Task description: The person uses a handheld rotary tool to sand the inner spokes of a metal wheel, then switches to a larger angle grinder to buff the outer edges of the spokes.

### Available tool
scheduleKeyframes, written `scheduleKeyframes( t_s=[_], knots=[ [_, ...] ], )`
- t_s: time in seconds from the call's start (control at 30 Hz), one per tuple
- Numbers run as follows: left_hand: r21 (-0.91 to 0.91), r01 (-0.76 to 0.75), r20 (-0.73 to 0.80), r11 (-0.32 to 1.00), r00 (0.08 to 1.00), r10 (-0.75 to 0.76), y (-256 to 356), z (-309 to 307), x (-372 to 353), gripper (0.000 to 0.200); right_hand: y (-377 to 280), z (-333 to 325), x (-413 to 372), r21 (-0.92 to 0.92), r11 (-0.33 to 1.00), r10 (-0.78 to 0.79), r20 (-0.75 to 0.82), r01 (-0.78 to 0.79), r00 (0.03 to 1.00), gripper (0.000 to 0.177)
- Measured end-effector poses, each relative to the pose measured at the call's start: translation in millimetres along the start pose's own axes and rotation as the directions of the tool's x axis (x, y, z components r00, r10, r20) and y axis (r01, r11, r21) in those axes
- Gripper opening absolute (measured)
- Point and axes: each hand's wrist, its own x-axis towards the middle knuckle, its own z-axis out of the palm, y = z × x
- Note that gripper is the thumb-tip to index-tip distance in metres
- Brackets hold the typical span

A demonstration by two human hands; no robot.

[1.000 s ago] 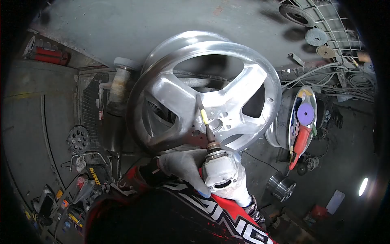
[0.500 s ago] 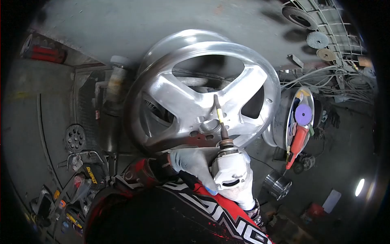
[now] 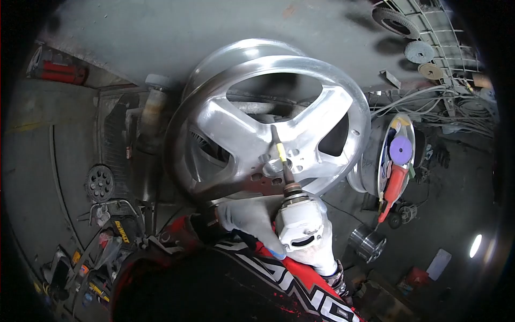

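A shiny metal wheel rim [image 3: 217, 121] leans in front of me, its broad spokes facing up. My right hand [image 3: 323, 255], in a pale glove, is closed around a white power grinder [image 3: 300, 222]. From the other side, my left hand [image 3: 249, 220], gloved in grey with a blue fingertip, also grips the grinder body; its fingers are partly hidden. A long thin shaft [image 3: 287, 173] with a yellow band runs from the grinder over the hub. Its dark tip [image 3: 274, 131] lies at the valley between the two upper spokes, apparently touching the metal.
At right a second rim [image 3: 370, 153] holds a red polisher [image 3: 394, 188] with a purple pad [image 3: 401, 150]. Abrasive discs [image 3: 419, 52] hang on a wire rack above coiled cables [image 3: 456, 107]. A metal cylinder [image 3: 367, 243] stands below. Tools [image 3: 120, 231] clutter the lower left.
The grinder and its shaft tip have shifted slightly left across the spoke junction. Both hands have moved a little with it. The rim stays in place.
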Motion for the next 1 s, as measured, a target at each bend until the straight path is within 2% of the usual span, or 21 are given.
scheduleKeyframes(
  t_s=[0.03,0.07,0.13,0.17,0.2,0.3,0.37,0.4,0.47,0.5,0.53,0.63,0.7,0.73,0.8,0.93,1.0],
  knots=[
    [0.047,-0.066,0.012,0.997,0.998,0.065,-5.2,-3.5,6.0,0.080,3.2,-0.5,-3.9,-0.068,0.997,0.036,0.016,-0.035,0.999,0.091],
    [0.047,-0.067,0.014,0.997,0.998,0.067,-9.2,-6.2,11.5,0.080,3.9,-2.6,-5.9,-0.070,0.997,0.037,0.015,-0.036,0.999,0.091],
    [0.007,-0.151,0.049,0.988,0.987,0.151,-14.1,-9.7,20.6,0.083,5.4,-8.1,-8.9,-0.055,0.998,-0.025,-0.091,0.020,0.996,0.090],
    [-0.015,-0.159,0.029,0.987,0.987,0.160,-14.1,-8.3,22.8,0.085,5.8,-12.6,-7.9,-0.194,0.980,-0.048,-0.013,0.045,0.999,0.090],
    [-0.015,-0.161,0.029,0.987,0.986,0.162,-14.0,-8.1,21.1,0.085,5.1,-12.0,-7.6,-0.195,0.980,-0.049,-0.011,0.046,0.999,0.090],
    [-0.115,-0.077,0.026,0.990,0.996,0.080,-12.2,-7.6,8.5,0.085,-6.6,-8.5,-2.5,-0.093,0.995,-0.038,-0.032,0.034,0.999,0.090],
    [0.018,-0.017,-0.038,1.000,0.999,0.018,-14.5,-7.2,-1.3,0.085,-26.8,-11.9,9.8,0.004,0.998,0.057,-0.008,-0.057,0.998,0.092],
    [0.019,-0.016,-0.041,1.000,0.999,0.017,-15.6,-7.2,-4.8,0.085,-22.1,-9.7,8.8,0.007,0.998,0.055,-0.007,-0.055,0.998,0.092],
    [0.039,0.007,-0.052,0.999,0.999,-0.005,-17.7,-6.1,-10.4,0.085,-20.8,-7.3,12.5,0.027,1.000,-0.003,0.013,0.002,1.000,0.094],
    [0.000,0.039,-0.111,0.999,0.993,-0.039,-17.8,-1.6,-14.9,0.083,-24.6,-7.7,16.6,0.017,0.997,-0.079,0.001,0.079,0.997,0.096],
    [0.001,0.040,-0.113,0.999,0.993,-0.040,-15.5,0.0,-15.2,0.083,-22.6,-7.6,16.1,0.018,0.997,-0.081,0.000,0.081,0.997,0.096],
    [0.037,-0.016,-0.120,0.999,0.993,0.021,-6.6,2.5,-15.5,0.084,-19.0,-7.7,15.1,-0.032,0.991,-0.133,0.009,0.133,0.991,0.098],
    [0.119,0.038,-0.116,0.992,0.993,-0.024,0.3,1.7,-15.4,0.086,-16.5,-8.6,14.3,0.184,0.983,-0.005,0.021,0.001,1.000,0.097],
    [0.120,0.037,-0.112,0.992,0.993,-0.023,1.0,0.4,-13.0,0.086,-18.1,-10.7,14.1,0.182,0.983,-0.004,0.019,0.000,1.000,0.097],
    [0.114,0.011,-0.065,0.993,0.998,-0.003,0.5,-3.1,-5.0,0.088,-23.0,-15.3,14.3,0.007,1.000,0.000,0.007,0.000,1.000,0.095],
    [0.010,-0.043,-0.022,0.999,0.999,0.044,-4.3,-5.6,13.3,0.087,-2.7,-15.8,-2.0,0.049,0.998,0.043,-0.018,-0.042,0.999,0.091],
    [-0.025,-0.109,0.025,0.994,0.994,0.109,-6.3,-9.1,22.4,0.087,-3.9,-20.9,-3.4,-0.102,0.995,0.009,-0.072,-0.016,0.997,0.088]
  ],
)
